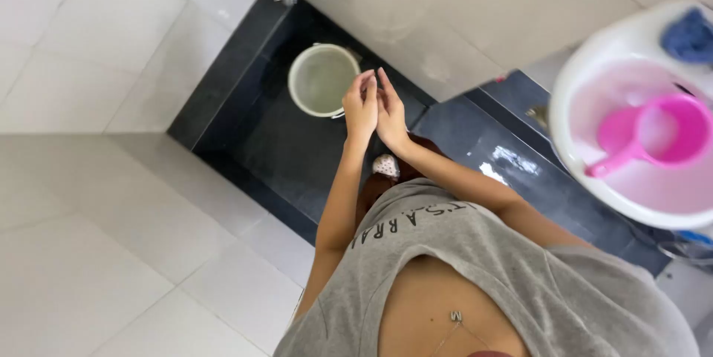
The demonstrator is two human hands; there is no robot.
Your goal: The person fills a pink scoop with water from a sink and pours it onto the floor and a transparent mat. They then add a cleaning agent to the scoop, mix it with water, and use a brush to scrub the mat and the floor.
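I am pressing my left hand (pixel 361 108) against my right hand (pixel 391 113), fingers straight and palms touching, gripping nothing; they are hovering above the dark floor (pixel 282 149), just beside the pale bucket (pixel 322 79); a pink scoop (pixel 653 134) is lying in the white basin (pixel 594 67) to my right.
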